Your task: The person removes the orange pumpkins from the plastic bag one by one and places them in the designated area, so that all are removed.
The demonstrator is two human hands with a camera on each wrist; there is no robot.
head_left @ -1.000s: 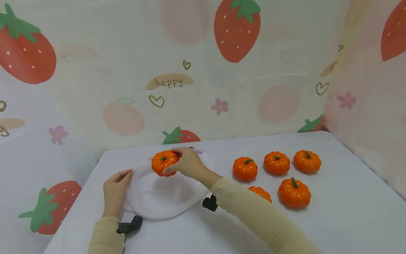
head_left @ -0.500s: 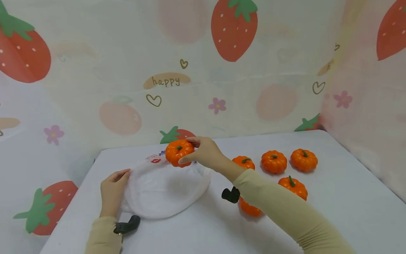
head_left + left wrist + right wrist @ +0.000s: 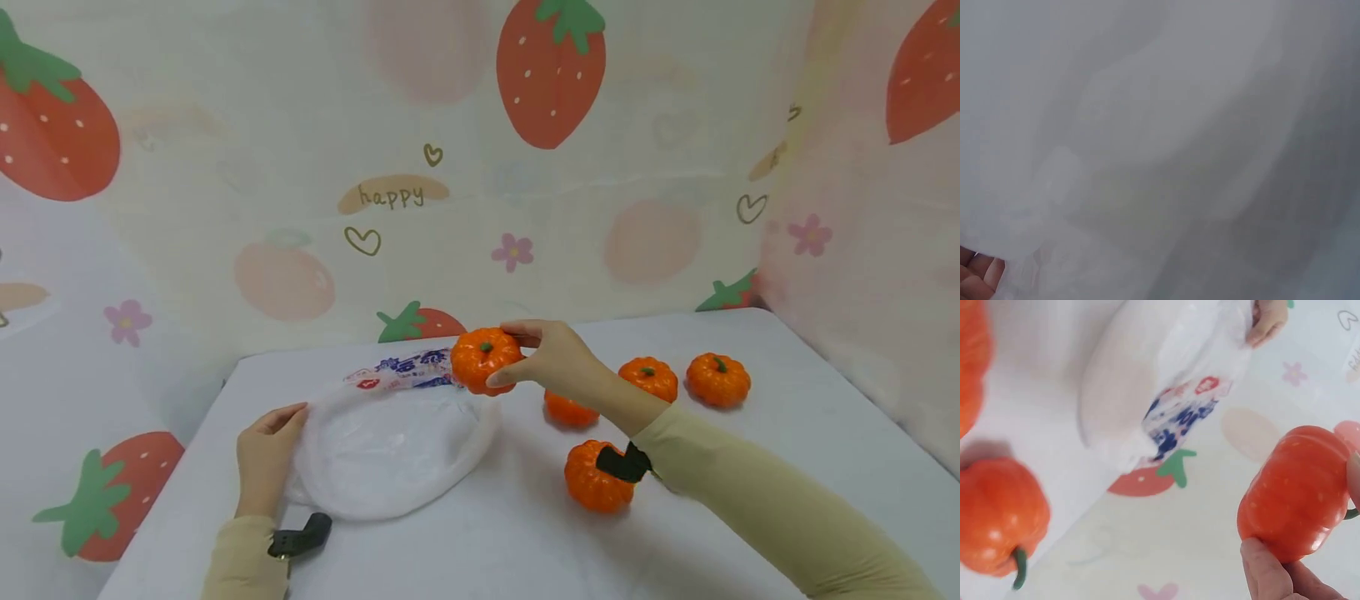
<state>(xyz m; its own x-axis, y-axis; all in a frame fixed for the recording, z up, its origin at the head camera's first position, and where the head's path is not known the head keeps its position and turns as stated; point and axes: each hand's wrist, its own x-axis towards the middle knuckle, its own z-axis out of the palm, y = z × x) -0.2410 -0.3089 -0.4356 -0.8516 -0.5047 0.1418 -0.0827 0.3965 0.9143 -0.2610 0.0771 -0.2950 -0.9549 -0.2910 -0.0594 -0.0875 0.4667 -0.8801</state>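
Observation:
A small orange pumpkin [image 3: 478, 358] with a short green stem is held by my right hand [image 3: 561, 365], thumb on the near side and fingers at the back. It hangs in the air by the bag's back right rim; in the right wrist view the held pumpkin [image 3: 1297, 494] is tilted. A thin white plastic bag [image 3: 330, 500] with blue and red print lies with its round mouth spread open. At the bag's left edge my left hand [image 3: 266, 458] pinches the rim. The left wrist view is mostly filled by pale plastic [image 3: 1166, 125], with fingertips at its lower left corner.
Several more pumpkins stand on the white table [image 3: 465, 550] to the right: one pumpkin [image 3: 598, 492] nearer, others further back such as the far right pumpkin [image 3: 717, 380]. My right forearm covers part of that group. A strawberry-print cloth [image 3: 300, 125] hangs behind.
My right hand has carried the pumpkin from above the bag's mouth to the right and slightly upward. The bag's printed back edge now shows more. My left hand stays at the rim.

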